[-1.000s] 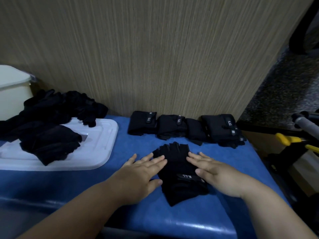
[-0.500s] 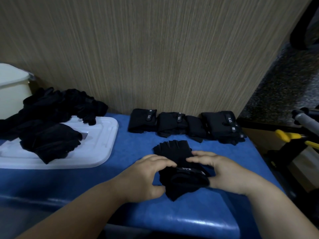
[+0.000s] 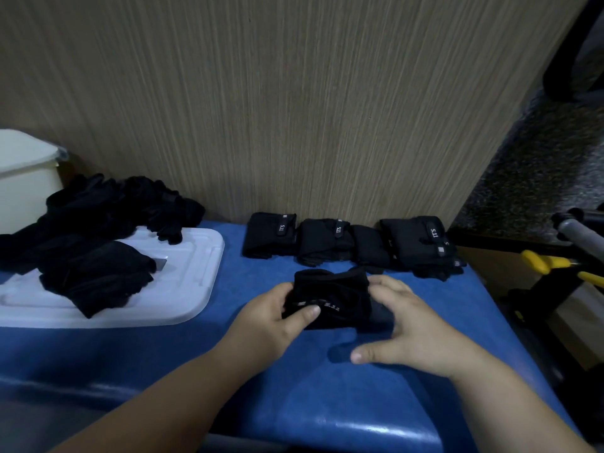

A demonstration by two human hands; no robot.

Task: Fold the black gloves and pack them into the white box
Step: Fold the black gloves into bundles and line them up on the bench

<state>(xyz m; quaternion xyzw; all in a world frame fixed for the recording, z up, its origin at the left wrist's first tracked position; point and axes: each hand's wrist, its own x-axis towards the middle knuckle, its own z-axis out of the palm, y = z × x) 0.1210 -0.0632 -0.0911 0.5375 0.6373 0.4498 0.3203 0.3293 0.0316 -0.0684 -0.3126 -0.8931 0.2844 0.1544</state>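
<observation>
Pinching the folded glove (image 3: 330, 297) with my left hand (image 3: 268, 322), right hand (image 3: 411, 331) splayed against its edge; soft and springy, I judge, so grip across the fold.

Table layout, gloves in three groups.

A lid (image 3: 183, 289) lies on the left part of the table (image 3: 327, 403), and a heap of gloves (image 3: 98, 250) sits on it, spilling over its back edge. The box (image 3: 23, 191) stands behind the heap at far left. Right of the lid, a row of folded gloves (image 3: 346, 243) lines the table's back edge against the wall panel (image 3: 294, 109). Just before that row lies one folded glove (image 3: 330, 299). The left hand (image 3: 271, 318) grips its left side and the right hand (image 3: 411, 328) touches its right.
</observation>
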